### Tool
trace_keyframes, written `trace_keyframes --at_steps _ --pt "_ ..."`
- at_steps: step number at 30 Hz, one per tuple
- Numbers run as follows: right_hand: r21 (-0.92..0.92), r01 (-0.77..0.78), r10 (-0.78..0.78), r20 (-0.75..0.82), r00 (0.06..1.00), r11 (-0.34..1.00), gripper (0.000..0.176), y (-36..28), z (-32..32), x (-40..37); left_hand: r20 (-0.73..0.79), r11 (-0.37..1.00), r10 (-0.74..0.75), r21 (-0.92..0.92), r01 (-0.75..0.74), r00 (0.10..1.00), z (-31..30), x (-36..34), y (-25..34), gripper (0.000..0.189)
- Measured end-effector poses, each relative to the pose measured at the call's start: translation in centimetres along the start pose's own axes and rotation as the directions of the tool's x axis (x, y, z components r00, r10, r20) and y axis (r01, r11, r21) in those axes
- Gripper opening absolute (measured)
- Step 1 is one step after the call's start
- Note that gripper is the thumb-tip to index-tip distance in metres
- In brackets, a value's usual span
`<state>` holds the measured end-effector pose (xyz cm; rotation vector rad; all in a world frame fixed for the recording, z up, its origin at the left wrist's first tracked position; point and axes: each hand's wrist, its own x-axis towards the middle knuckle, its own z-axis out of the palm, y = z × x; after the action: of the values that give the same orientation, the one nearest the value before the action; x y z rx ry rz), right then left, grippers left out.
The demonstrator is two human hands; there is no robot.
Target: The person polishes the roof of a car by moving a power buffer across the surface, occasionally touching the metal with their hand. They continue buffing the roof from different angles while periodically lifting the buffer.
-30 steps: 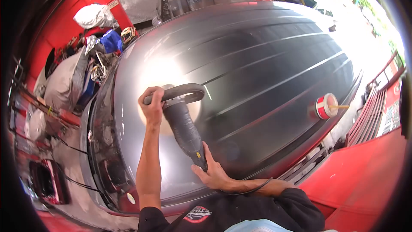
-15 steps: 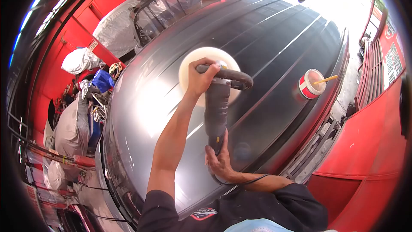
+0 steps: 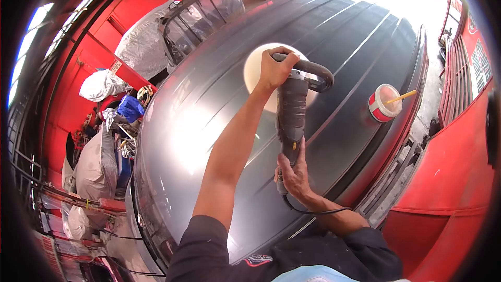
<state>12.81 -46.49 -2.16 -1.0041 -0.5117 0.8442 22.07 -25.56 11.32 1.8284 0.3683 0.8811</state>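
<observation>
A dark corded polisher [image 3: 292, 107] with a wide cream pad [image 3: 255, 68] rests on the grey car roof [image 3: 219, 94]. Its D-shaped front handle is gripped at the left end by my left hand [image 3: 277, 68]. My right hand [image 3: 295, 175] is wrapped round the rear of the tool's body, near the cord. The pad lies against the roof, partly hidden by the tool and my left hand. To the right on the roof, a white and red tub [image 3: 381, 105] holds a yellow stick [image 3: 402, 96].
Beyond the roof stand a metal roof rack [image 3: 201, 18] and a covered vehicle [image 3: 141, 42]. At the left are wrapped items and a blue cloth [image 3: 130, 108]. A red panel [image 3: 443, 172] flanks the right side. The black cord [image 3: 318, 212] crosses my right forearm.
Both hands have moved the polisher to the right and slightly up over the roof. Their grip on it stays the same. The view has shifted slightly.
</observation>
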Motion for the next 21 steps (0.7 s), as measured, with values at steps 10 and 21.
trace_keyframes --at_steps 10,21 --pt "-0.112 -0.207 0.221 0.132 0.966 0.972 0.084 2.4 4.1 -10.1 -0.184 0.980 -0.017 0.189 0.053 0.983 -6.6 -12.3 3.6 0.020" --pt "-0.537 -0.068 0.447 0.617 0.647 0.841 0.086 5.2 5.9 -12.8 -0.905 0.961 -0.034 0.087 0.263 0.423 -21.1 -32.2 3.2 0.011"
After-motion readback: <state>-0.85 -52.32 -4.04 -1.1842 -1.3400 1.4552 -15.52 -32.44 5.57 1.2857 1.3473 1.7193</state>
